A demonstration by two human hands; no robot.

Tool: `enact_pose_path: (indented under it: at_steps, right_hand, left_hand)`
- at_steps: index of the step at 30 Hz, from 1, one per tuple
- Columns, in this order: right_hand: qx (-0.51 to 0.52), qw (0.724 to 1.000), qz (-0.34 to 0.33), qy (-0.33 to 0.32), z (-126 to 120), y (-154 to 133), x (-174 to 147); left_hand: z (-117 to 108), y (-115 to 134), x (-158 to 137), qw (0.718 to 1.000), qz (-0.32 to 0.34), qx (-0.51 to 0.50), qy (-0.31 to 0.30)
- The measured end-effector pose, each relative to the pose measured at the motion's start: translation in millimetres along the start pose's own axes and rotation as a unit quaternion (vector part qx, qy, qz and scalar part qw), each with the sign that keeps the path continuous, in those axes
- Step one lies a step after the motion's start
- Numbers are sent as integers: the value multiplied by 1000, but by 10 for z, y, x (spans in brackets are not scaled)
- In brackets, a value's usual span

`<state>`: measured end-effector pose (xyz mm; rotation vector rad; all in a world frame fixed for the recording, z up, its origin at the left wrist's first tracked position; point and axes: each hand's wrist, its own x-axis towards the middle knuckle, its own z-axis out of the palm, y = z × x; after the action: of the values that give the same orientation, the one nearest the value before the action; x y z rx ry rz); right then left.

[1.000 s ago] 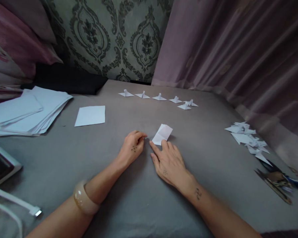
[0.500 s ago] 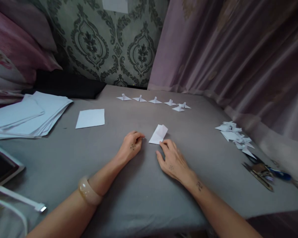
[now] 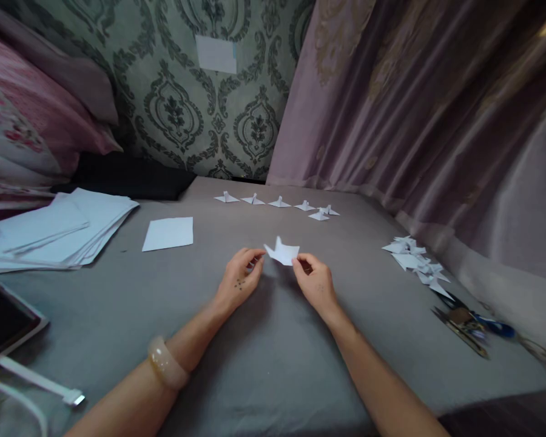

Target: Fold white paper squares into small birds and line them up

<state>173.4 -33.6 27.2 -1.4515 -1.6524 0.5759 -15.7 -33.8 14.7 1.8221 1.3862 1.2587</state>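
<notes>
A small white folded paper (image 3: 286, 253) is raised a little above the table, its flaps standing up at the left side. My right hand (image 3: 316, 282) pinches its right corner between thumb and forefinger. Just left of the paper is my left hand (image 3: 241, 276), with thumb and forefinger brought together close to its left tip. Whether those fingertips grip the tip is too small to make out. Behind the hands, several folded paper birds (image 3: 279, 202) stand in a row. A flat square of white paper (image 3: 168, 234) lies to the left.
Stacked paper sheets (image 3: 64, 233) lie on the grey tablecloth (image 3: 264, 364) at left, near a dark-screened device (image 3: 4, 321) and a white cable (image 3: 36, 379). To the right are a pile of folded paper pieces (image 3: 416, 264) and several tools (image 3: 468, 328). A curtain (image 3: 346, 109) hangs behind.
My right hand has lifted the folded paper off the table and turned it, so its flaps now point up and left. My left hand stays close beside it. The camera has tilted up slightly.
</notes>
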Motion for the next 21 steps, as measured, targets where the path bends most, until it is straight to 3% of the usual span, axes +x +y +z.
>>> enact_pose_path:
  at_steps: [2, 5, 9, 13, 17, 19, 21]
  right_hand:
    - [130, 989, 52, -45, -21, -51, 19]
    - [238, 963, 104, -73, -25, -97, 0]
    - [283, 948, 131, -58, -3, -69, -50]
    - [291, 947, 124, -62, -14, -30, -77]
    - [294, 947, 116, -61, -27, -11, -85]
    - [294, 947, 118, -57, -25, 0, -83]
    - [296, 945, 129, -50, -21, 9, -76]
  left_hand:
    - [-2, 48, 10, 995, -34, -80, 44]
    - [32, 53, 32, 963, -133, -222, 81]
    - [80, 21, 74, 890, -265, -367, 49]
    - [34, 63, 115, 832, -346, -432, 29]
    - [-29, 131, 102, 790, -344, -501, -83]
    - [-36, 160, 78, 788, -329, -507, -114]
    - [-32, 178, 56, 804, -324, -486, -110]
